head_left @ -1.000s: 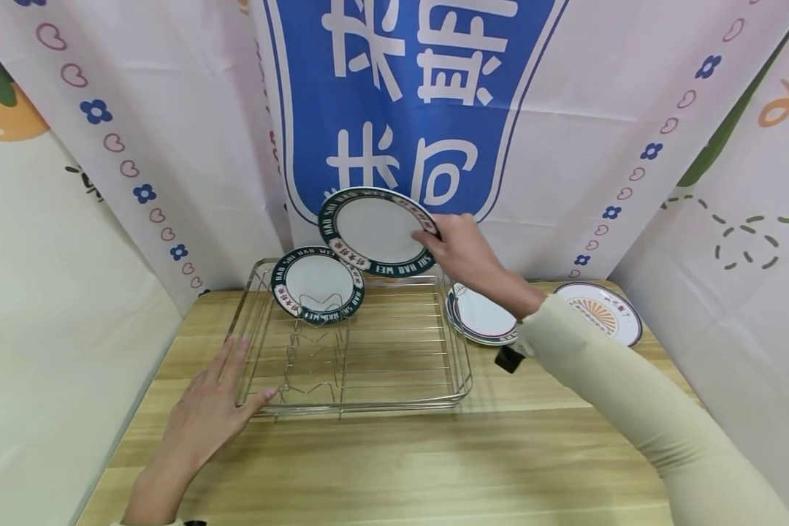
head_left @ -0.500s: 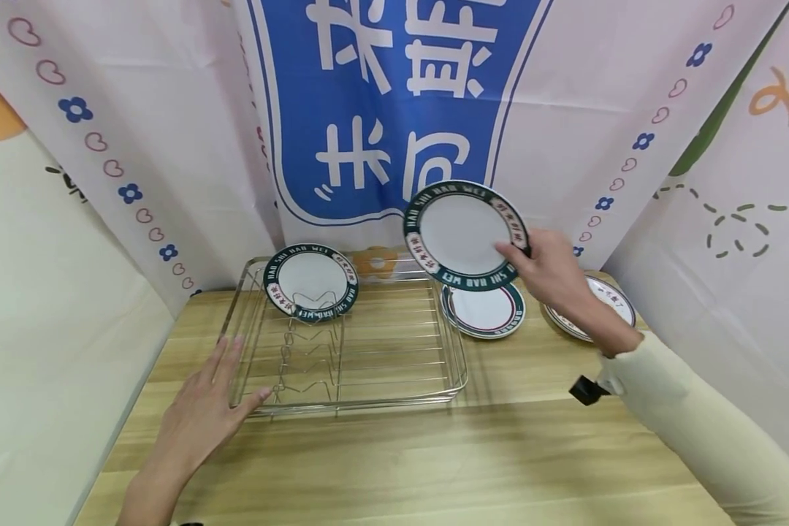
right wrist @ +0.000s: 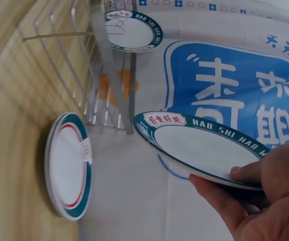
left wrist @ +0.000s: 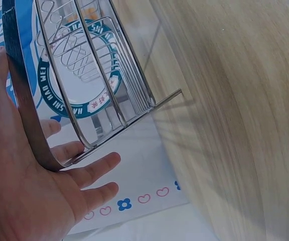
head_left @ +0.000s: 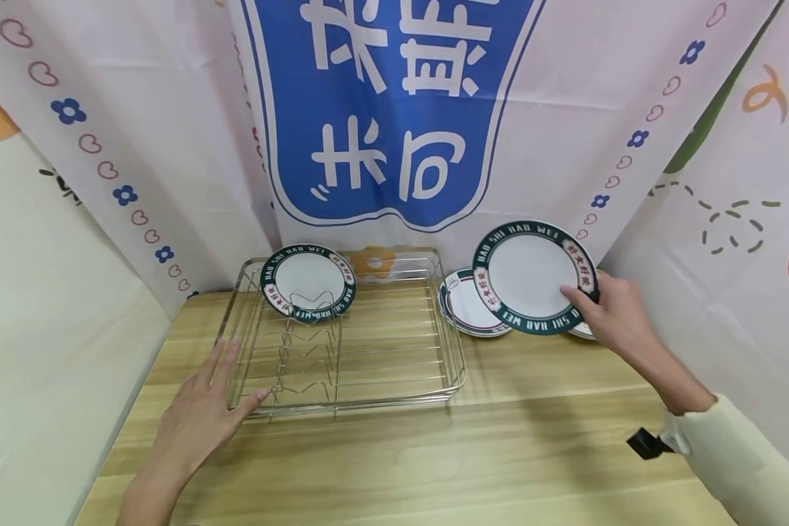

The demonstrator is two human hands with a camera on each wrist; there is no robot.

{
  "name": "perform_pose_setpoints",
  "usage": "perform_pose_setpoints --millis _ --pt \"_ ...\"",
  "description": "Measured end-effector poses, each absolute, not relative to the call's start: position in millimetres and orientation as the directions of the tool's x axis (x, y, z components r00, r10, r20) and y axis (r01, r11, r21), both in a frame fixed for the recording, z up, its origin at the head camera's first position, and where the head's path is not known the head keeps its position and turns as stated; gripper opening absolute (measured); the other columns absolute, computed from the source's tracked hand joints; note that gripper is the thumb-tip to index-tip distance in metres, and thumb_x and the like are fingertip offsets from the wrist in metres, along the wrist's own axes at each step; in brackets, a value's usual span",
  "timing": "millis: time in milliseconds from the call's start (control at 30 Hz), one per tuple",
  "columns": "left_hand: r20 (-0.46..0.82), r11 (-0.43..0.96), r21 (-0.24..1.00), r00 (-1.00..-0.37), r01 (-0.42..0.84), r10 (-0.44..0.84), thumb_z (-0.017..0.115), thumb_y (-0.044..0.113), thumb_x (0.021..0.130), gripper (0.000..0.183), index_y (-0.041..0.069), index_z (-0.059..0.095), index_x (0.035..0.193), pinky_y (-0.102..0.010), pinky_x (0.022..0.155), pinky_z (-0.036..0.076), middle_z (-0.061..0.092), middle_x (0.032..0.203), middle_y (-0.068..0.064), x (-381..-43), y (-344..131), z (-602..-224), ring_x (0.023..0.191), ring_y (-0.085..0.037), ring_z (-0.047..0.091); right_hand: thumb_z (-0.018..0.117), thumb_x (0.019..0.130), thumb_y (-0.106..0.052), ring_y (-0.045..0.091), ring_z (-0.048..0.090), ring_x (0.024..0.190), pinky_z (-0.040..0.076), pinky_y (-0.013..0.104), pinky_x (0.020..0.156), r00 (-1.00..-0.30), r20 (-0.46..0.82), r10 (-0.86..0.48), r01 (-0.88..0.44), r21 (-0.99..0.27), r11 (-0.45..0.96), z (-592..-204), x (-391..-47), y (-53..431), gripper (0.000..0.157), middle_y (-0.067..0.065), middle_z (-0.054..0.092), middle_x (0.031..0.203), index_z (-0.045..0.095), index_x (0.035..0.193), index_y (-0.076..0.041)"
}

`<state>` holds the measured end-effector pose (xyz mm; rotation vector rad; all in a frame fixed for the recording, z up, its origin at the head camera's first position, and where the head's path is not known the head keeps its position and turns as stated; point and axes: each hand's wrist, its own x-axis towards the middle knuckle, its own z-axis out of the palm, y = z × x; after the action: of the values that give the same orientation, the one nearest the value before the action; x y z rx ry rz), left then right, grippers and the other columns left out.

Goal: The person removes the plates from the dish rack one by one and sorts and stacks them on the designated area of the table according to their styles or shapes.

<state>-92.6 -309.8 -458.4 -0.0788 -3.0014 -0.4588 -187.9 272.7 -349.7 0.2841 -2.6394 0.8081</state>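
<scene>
My right hand (head_left: pixel 614 314) grips the right rim of a white plate (head_left: pixel 529 277) with a dark green lettered border, thumb on its face and fingers beneath. The plate is held tilted above the table, overlapping two groups of plates in the head view. My left hand (head_left: pixel 193 416) rests with spread, relaxed fingers at the front left corner of a wire dish rack (head_left: pixel 394 400); in the left wrist view its fingers (left wrist: pixel 97 170) touch the rack's corner. A second green-bordered plate (head_left: pixel 307 281) leans upright in the rack's back left slot.
Right of the rack lie stacked plates (head_left: pixel 463 303) with a green and red border. Farther right, another plate (head_left: pixel 584 330) shows mostly hidden behind the held one. The wood-grain table (head_left: pixel 394 467) meets printed cloth (head_left: pixel 539 146) at the back and sides.
My right hand has carried the green-bordered plate from above the rack's back edge rightward and down, over the plates on the table. The left hand stays at the rack corner.
</scene>
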Motion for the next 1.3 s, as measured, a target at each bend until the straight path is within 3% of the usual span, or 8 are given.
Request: perform_pose_setpoints --millis 400,533,733,833,1067,1300 --pt "0.133 0.953 0.294 -0.99 0.077 0.039 0.058 0.063 0.102 0.101 0.024 -0.003 0.172 -0.085 0.106 0.031 0.006 0.176 -0.023 -91.3 -310.4 -461.2 0.133 -0.074 0.035 0.071 0.102 -0.019 0.013 0.041 0.05 0.031 0.025 0.042 -0.978 0.205 -0.039 -0.141 -0.511 0.848 -396.2 -161.5 314.1 0.041 0.0 0.046 0.058 0.053 0.07 -0.001" --pt "0.121 0.954 0.292 -0.992 0.069 0.035 0.057 0.065 0.102 0.101 0.025 -0.004 0.172 -0.086 0.106 0.031 0.005 0.177 -0.022 -90.5 -309.9 -460.9 0.133 -0.075 0.035 0.067 0.105 -0.024 0.014 0.044 0.053 0.034 0.026 0.045 -0.998 0.065 -0.022 -0.054 -0.546 0.836 -413.2 -151.4 329.4 0.037 0.0 0.052 0.061 0.061 0.08 0.002" --pt "0.105 0.956 0.288 -0.994 0.064 0.035 0.055 0.067 0.102 0.101 0.025 -0.006 0.172 -0.086 0.106 0.03 0.005 0.176 -0.023 -91.4 -309.6 -459.7 0.133 -0.076 0.034 0.066 0.106 -0.027 0.013 0.061 0.065 0.049 0.026 0.055 -0.988 -0.149 0.03 0.119 -0.635 0.764 -436.3 -140.2 347.6 0.036 0.001 0.069 0.072 0.068 0.093 0.006" --pt "0.099 0.955 0.291 -0.994 0.065 0.037 0.054 0.067 0.102 0.101 0.025 -0.006 0.171 -0.086 0.106 0.03 0.003 0.177 -0.022 -92.1 -309.7 -459.7 0.134 -0.076 0.033 0.066 0.106 -0.024 0.012 0.061 0.066 0.051 0.025 0.057 -0.975 -0.217 0.037 0.178 -0.678 0.713 -443.9 -137.4 351.7 0.033 0.001 0.069 0.073 0.068 0.095 0.007" --pt "0.1 0.955 0.29 -0.995 0.057 0.029 0.054 0.068 0.102 0.101 0.026 -0.006 0.171 -0.086 0.103 0.033 0.003 0.177 -0.021 -91.0 -309.3 -461.0 0.133 -0.074 0.036 0.066 0.106 -0.02 0.012 0.059 0.063 0.05 0.025 0.055 -0.949 -0.315 0.02 0.261 -0.749 0.609 -463.2 -140.0 357.4 0.028 0.0 0.069 0.072 0.068 0.099 0.007" --pt "0.115 0.955 0.29 -0.993 0.061 0.029 0.056 0.067 0.102 0.102 0.025 -0.005 0.172 -0.085 0.105 0.033 0.006 0.177 -0.022 -91.6 -309.9 -459.5 0.133 -0.074 0.036 0.069 0.104 -0.021 0.012 0.055 0.061 0.047 0.024 0.053 -0.942 -0.334 0.017 0.277 -0.749 0.601 -473.7 -145.6 354.7 0.026 -0.001 0.064 0.07 0.067 0.096 0.003"
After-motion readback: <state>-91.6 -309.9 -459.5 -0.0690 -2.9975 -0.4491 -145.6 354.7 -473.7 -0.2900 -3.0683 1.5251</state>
